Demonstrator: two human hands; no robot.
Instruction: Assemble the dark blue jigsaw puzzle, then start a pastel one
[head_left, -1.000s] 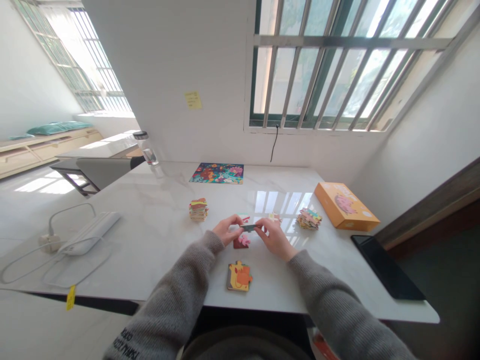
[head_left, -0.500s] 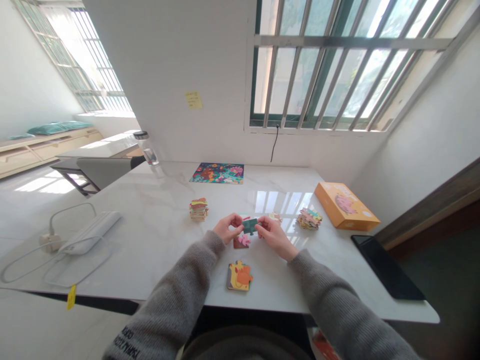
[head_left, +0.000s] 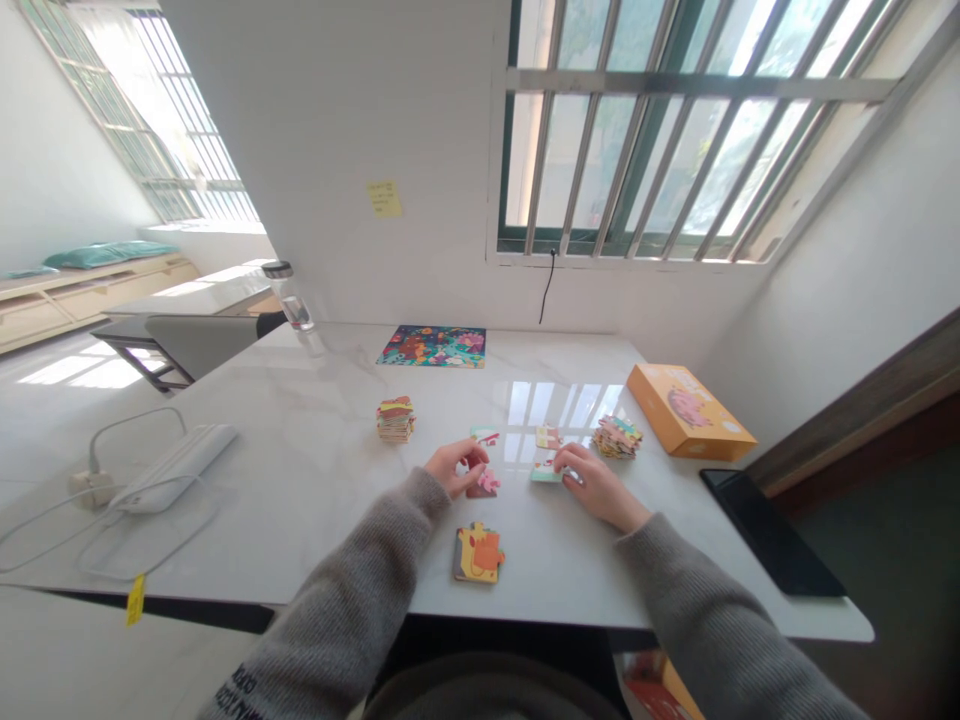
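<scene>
My right hand (head_left: 596,487) has its thumb and fingertips closed on the right edge of a pale green puzzle piece (head_left: 545,471), which is at the tabletop. My left hand (head_left: 455,467) is beside a brown and pink puzzle piece (head_left: 483,484), its fingers bent and thumb a little apart, with nothing visible held. Behind that piece lies another puzzle piece with red and green (head_left: 484,437). A pinkish-brown puzzle piece (head_left: 548,436) lies just beyond the pale green one. Closer to me is a small stack of yellow and orange puzzle pieces (head_left: 478,552).
Stacks of puzzle pieces stand left (head_left: 395,420) and right (head_left: 617,437). A colourful picture sheet (head_left: 433,347) lies near the wall. Right are an orange box (head_left: 690,410) and a black tablet-like slab (head_left: 772,532); left are a bottle (head_left: 289,297) and a power strip (head_left: 180,468) with cables.
Both hands held a dark green puzzle piece between them. They have parted; the right moved right and now grips a pale green piece, and the left let go.
</scene>
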